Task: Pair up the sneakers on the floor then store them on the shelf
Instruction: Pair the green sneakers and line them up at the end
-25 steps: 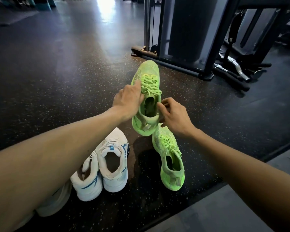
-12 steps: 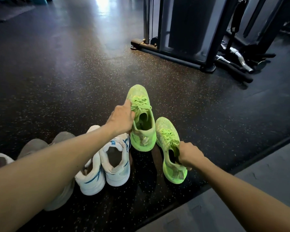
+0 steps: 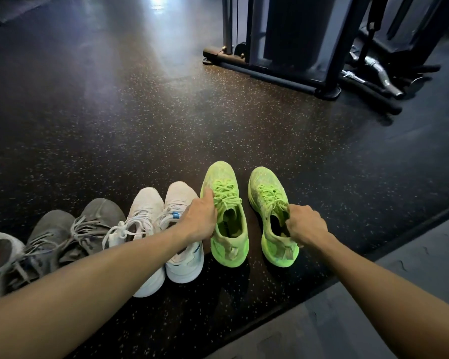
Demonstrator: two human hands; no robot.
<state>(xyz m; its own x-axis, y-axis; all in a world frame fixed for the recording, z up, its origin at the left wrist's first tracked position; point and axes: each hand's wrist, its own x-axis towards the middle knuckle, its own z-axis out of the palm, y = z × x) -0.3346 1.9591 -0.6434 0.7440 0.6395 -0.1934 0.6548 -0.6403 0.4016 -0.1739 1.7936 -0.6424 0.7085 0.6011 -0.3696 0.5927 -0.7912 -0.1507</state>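
We now have both green sneakers down on the speckled floor (image 3: 244,130), where a second ago our left hand (image 3: 200,221) held one up in the air and our right hand (image 3: 306,225) was only reaching in. The left green sneaker (image 3: 227,216) stands just beside the right green sneaker (image 3: 272,216), toes pointing away, a narrow gap between them. Our left hand grips the collar of its shoe at the laces; our right hand pinches the tongue or collar of the other, though the fingers are hidden, so we cannot say exactly which. The green pair closes the row, right of the white sneakers (image 3: 166,229) and the grey sneakers (image 3: 70,229). We judge pairing nearly done; no shelf is in view, so storing remains.
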